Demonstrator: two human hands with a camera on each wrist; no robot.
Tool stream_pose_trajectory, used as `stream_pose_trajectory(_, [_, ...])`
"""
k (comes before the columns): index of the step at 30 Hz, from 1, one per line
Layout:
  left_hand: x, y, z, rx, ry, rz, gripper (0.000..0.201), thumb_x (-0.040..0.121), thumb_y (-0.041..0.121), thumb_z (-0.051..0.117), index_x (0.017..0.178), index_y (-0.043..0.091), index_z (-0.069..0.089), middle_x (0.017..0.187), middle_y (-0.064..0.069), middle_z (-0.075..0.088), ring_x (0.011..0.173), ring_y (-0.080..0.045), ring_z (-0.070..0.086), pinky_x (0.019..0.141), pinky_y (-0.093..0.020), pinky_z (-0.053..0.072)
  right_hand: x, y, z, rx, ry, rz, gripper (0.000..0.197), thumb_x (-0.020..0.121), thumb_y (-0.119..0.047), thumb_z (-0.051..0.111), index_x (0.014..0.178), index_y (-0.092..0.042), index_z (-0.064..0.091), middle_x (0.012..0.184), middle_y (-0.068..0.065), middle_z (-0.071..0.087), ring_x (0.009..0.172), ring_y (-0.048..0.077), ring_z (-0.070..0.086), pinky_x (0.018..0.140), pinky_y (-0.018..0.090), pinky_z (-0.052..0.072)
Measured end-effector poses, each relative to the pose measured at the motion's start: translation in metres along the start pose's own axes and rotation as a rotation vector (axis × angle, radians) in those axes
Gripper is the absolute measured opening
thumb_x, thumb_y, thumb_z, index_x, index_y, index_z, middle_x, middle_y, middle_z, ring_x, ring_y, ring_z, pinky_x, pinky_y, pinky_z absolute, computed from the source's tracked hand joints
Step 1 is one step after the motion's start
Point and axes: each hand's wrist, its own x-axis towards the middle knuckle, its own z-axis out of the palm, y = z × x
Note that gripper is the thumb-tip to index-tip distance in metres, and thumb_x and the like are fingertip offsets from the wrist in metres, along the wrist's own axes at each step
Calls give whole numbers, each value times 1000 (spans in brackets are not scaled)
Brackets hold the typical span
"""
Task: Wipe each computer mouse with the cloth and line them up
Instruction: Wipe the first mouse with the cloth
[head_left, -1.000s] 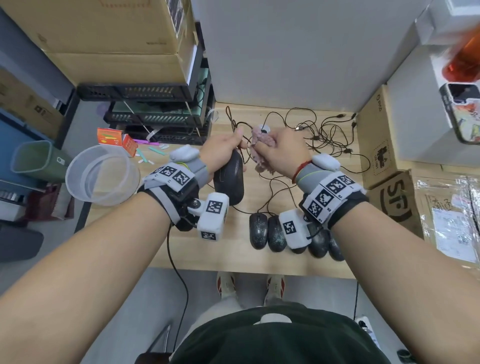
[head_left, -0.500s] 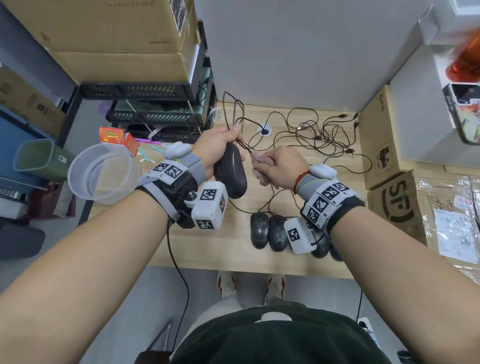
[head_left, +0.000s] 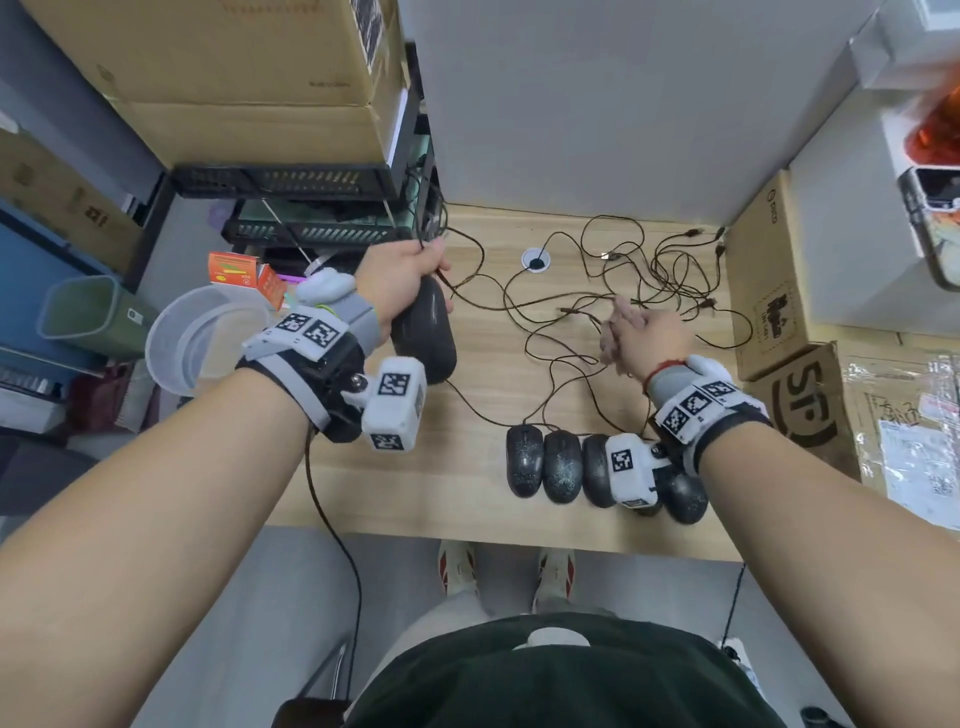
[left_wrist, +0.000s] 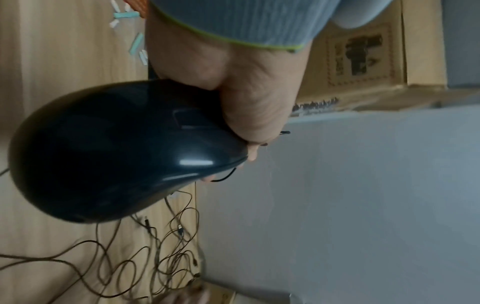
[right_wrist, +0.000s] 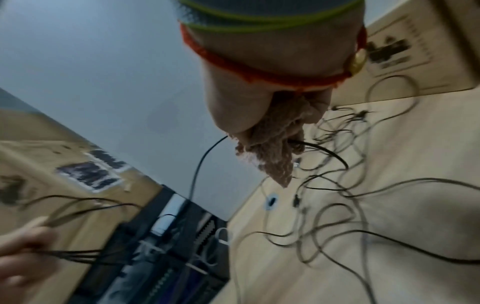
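Observation:
My left hand (head_left: 402, 283) grips a black wired mouse (head_left: 423, 332) (left_wrist: 116, 152) by its front end, together with loops of its cable, above the left part of the wooden desk (head_left: 467, 467). My right hand (head_left: 641, 338) holds a bunched pinkish cloth (head_left: 615, 325) (right_wrist: 272, 148) over the middle of the desk, with a cable running through the cloth. Several black mice (head_left: 561, 467) lie side by side in a row near the front edge, partly hidden by my right wrist camera.
Tangled mouse cables (head_left: 649, 280) spread over the back of the desk around a cable hole (head_left: 536, 260). Cardboard boxes (head_left: 769, 291) stand at the right. Black trays (head_left: 311, 208), a clear plastic tub (head_left: 202, 338) and an orange box (head_left: 234, 267) sit at the left.
My hands have moved apart: the left with the mouse went left and back, the right with the cloth slid right along the cable.

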Motion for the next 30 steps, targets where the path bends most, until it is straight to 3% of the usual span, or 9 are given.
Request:
stream_pose_trajectory(4, [-8, -8, 21, 51, -45, 11, 29, 100, 33, 62, 82, 10, 66, 48, -2, 59, 48, -22, 68, 45, -27, 52, -13, -45, 4, 53, -3, -258, 36, 98, -32, 54, 68, -15, 65, 48, -5, 64, 41, 5, 62, 49, 18, 54])
stream_pose_trajectory(7, [-12, -8, 37, 50, -73, 10, 28, 98, 33, 64, 87, 8, 70, 56, -3, 59, 47, -21, 67, 41, -23, 49, -25, -71, 13, 58, -63, -451, 38, 94, -40, 55, 68, -15, 66, 54, -4, 68, 51, 10, 68, 61, 34, 60])
stream_pose_trajectory(10, [-15, -3, 44, -6, -97, -5, 37, 92, 46, 68, 84, 10, 74, 59, -5, 61, 57, -29, 68, 62, -37, 60, -29, -81, 21, -162, -28, -586, 37, 91, -42, 58, 60, -20, 61, 49, -10, 62, 53, 2, 62, 66, 27, 55])
stream_pose_trajectory(12, [-14, -1, 44, -49, -93, -15, 51, 87, 53, 71, 92, 3, 75, 72, -13, 65, 65, -30, 70, 72, -42, 61, -31, -79, 27, -239, -61, -604, 33, 85, -48, 57, 65, -22, 65, 55, -8, 66, 58, 10, 65, 65, 35, 57])
stream_pose_trajectory(14, [-14, -1, 42, -57, -90, -22, 51, 87, 48, 74, 96, -2, 71, 75, -16, 66, 63, -29, 70, 69, -38, 59, -32, -76, 32, -272, -117, -602, 29, 81, -49, 56, 68, -26, 66, 56, -12, 67, 60, 9, 66, 63, 35, 57])
stream_pose_trajectory(19, [-16, -1, 41, -106, -119, -53, 27, 97, 26, 67, 74, 11, 66, 59, -8, 64, 52, -23, 64, 56, -30, 54, -37, -73, 34, -372, -128, -630, 33, 85, -37, 60, 54, -29, 54, 46, -19, 57, 53, -1, 52, 52, 26, 35])
stream_pose_trajectory(22, [-21, 1, 42, -151, -169, -54, 25, 100, 25, 60, 80, 10, 62, 46, 5, 55, 43, -13, 59, 50, -25, 54, -32, -67, 38, -379, -153, -610, 29, 85, -42, 58, 60, -28, 60, 52, -12, 62, 58, 6, 58, 55, 27, 43])
stream_pose_trajectory(27, [-19, 6, 35, -191, -151, -76, 25, 101, 32, 59, 83, 15, 61, 55, 5, 49, 50, -14, 64, 46, -22, 49, -30, -46, 39, -384, -221, -451, 26, 84, -38, 54, 63, -30, 67, 55, -16, 66, 53, 4, 61, 54, 26, 47])
stream_pose_trajectory(30, [-13, 16, 21, -260, -102, -79, 27, 101, 33, 58, 81, 16, 60, 60, 4, 51, 48, -13, 62, 48, -20, 49, -28, -25, 36, -336, -265, -314, 26, 85, -25, 54, 63, -20, 66, 53, -11, 67, 39, 2, 55, 49, 20, 47])
